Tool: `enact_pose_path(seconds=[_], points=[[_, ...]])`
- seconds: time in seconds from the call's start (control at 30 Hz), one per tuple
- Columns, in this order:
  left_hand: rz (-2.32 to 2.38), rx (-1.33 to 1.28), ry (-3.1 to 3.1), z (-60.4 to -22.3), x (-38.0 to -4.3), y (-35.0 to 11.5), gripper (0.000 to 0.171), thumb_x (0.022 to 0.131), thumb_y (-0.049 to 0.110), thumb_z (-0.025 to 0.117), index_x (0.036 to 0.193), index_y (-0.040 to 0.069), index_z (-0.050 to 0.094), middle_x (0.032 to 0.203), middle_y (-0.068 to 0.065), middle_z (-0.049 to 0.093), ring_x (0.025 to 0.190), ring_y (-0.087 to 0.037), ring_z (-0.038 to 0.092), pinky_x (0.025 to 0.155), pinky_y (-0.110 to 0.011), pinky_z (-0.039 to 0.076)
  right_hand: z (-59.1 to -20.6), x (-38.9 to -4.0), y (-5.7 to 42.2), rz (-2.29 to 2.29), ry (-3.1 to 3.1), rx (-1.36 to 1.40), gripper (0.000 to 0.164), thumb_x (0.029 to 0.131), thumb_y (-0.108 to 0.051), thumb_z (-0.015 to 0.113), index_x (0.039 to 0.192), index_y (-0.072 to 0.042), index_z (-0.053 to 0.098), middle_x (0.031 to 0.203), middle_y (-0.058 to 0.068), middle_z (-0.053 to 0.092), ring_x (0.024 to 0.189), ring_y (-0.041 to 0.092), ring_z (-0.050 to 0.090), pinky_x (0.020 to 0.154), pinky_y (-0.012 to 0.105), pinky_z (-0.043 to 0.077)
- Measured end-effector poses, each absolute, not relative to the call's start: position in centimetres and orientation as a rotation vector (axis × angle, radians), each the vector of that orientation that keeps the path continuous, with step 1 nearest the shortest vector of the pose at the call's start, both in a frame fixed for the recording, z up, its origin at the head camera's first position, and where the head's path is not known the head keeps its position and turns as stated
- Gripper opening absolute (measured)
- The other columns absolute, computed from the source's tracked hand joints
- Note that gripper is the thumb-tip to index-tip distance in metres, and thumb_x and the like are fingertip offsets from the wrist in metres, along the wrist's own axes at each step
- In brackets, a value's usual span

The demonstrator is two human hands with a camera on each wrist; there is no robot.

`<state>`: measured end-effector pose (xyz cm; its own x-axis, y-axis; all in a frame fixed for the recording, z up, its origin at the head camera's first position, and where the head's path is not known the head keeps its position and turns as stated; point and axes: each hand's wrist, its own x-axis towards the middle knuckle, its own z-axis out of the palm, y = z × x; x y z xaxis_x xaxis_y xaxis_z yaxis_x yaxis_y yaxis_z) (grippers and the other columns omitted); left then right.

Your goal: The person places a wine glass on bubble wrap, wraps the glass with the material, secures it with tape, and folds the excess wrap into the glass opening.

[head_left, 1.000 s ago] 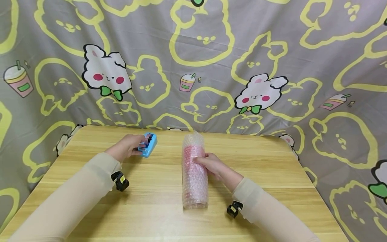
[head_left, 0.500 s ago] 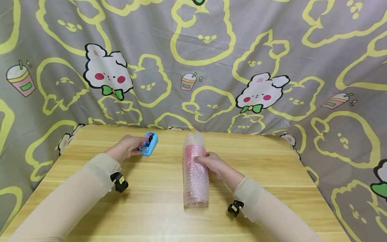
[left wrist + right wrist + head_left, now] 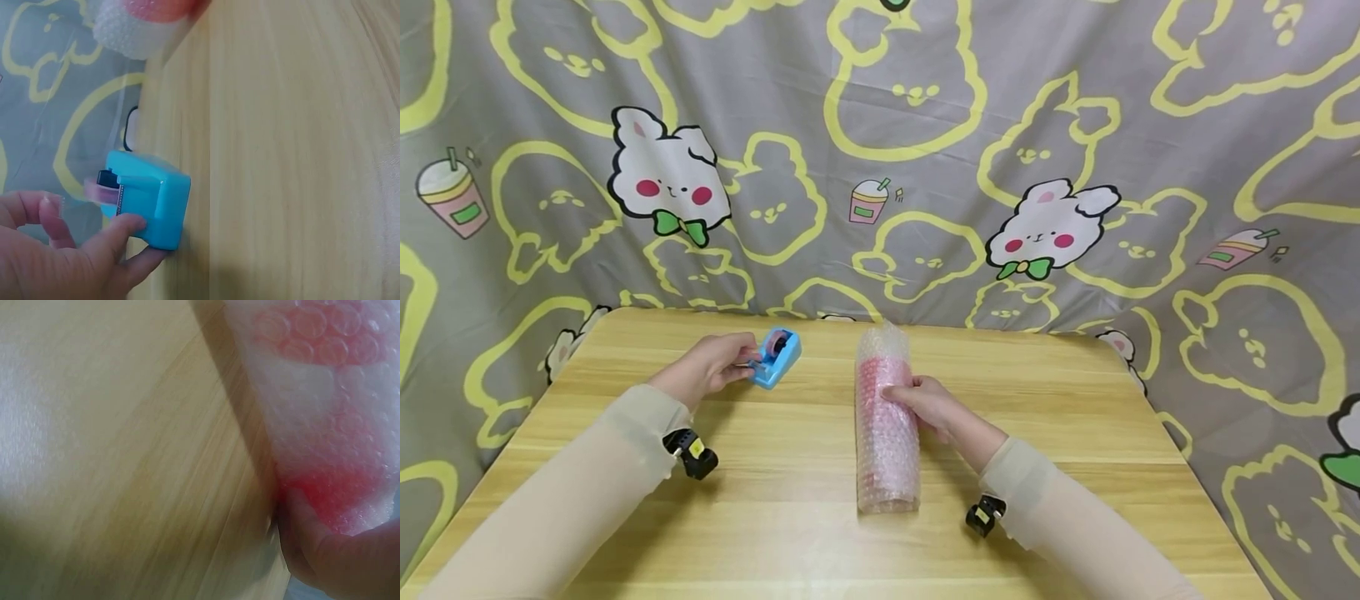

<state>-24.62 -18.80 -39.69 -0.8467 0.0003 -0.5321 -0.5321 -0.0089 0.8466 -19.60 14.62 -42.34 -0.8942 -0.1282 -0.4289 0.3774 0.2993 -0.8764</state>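
Observation:
On the left of the table, my left hand (image 3: 724, 364) is at a blue tape dispenser (image 3: 776, 358). In the left wrist view, its thumb and a finger pinch a small piece of clear tape (image 3: 61, 206) with a jagged end. Two other fingers (image 3: 130, 224) touch the cutter end of the dispenser, whose tape roll (image 3: 102, 192) shows beside the black hub. My right hand (image 3: 934, 406) holds a bubble-wrapped roll (image 3: 887, 450), pink and white under the wrap, with the thumb on top. The fingers under its right side are mostly hidden.
The wooden table (image 3: 760, 500) ends at a grey patterned curtain (image 3: 820, 192) along the back and sides. The roll's far end lies near the back edge. A small black camera (image 3: 696, 454) sits on each wrist.
My left hand has drawn slightly left, its upper fingers coming off the tape roll. The dispenser has shifted a little to the right. My right hand and the wrapped roll stay put.

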Motion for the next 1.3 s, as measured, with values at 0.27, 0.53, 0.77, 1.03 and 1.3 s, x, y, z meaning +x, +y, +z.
enact_pose_path(seconds=[0.27,0.53,0.77,1.03,1.3], points=[[2.034,-0.515,1.870,-40.8,-23.2,-18.9,0.014,0.089,0.005,0.052,0.075,0.006,0.056,0.096,-0.005,0.057,0.090,-0.010,0.060,0.082,-0.020,0.054,-42.2,-19.4,14.6,-1.650,2.153,0.210,0.065,0.085,-0.025,0.071,0.130,0.014,0.044,0.123,0.023,0.055,0.106,0.029,0.059,0.098,0.044,0.051],[1.819,-0.399,2.191,-42.2,-21.3,-18.1,0.024,0.099,0.017,0.050,0.097,-0.006,0.054,0.113,-0.015,0.053,0.094,-0.014,0.060,0.088,-0.024,0.055,-42.2,-19.3,14.5,-1.637,2.166,0.218,0.064,0.085,-0.025,0.072,0.129,0.013,0.045,0.121,0.022,0.055,0.103,0.028,0.059,0.094,0.042,0.052],[1.769,-0.431,2.181,-42.4,-21.0,-17.9,0.030,0.104,0.023,0.049,0.107,-0.007,0.051,0.102,-0.012,0.053,0.087,-0.014,0.060,0.085,-0.026,0.057,-42.2,-19.4,14.6,-1.617,2.170,0.235,0.067,0.086,-0.028,0.072,0.132,0.012,0.044,0.124,0.023,0.054,0.107,0.029,0.058,0.098,0.045,0.050],[1.756,-0.405,2.109,-42.8,-20.9,-18.0,0.032,0.106,0.018,0.043,0.118,-0.012,0.048,0.094,-0.010,0.059,0.082,-0.013,0.063,0.081,-0.027,0.057,-42.1,-19.4,14.6,-1.616,2.166,0.236,0.070,0.086,-0.028,0.072,0.135,0.012,0.042,0.127,0.024,0.053,0.110,0.031,0.058,0.099,0.046,0.050],[1.815,-0.419,1.976,-43.9,-21.3,-18.2,0.030,0.107,0.017,0.039,0.119,-0.009,0.048,0.080,-0.002,0.062,0.063,-0.006,0.059,0.060,-0.018,0.053,-42.2,-19.5,14.6,-1.599,2.171,0.245,0.070,0.086,-0.029,0.072,0.135,0.012,0.043,0.127,0.023,0.053,0.112,0.031,0.058,0.100,0.044,0.049]])
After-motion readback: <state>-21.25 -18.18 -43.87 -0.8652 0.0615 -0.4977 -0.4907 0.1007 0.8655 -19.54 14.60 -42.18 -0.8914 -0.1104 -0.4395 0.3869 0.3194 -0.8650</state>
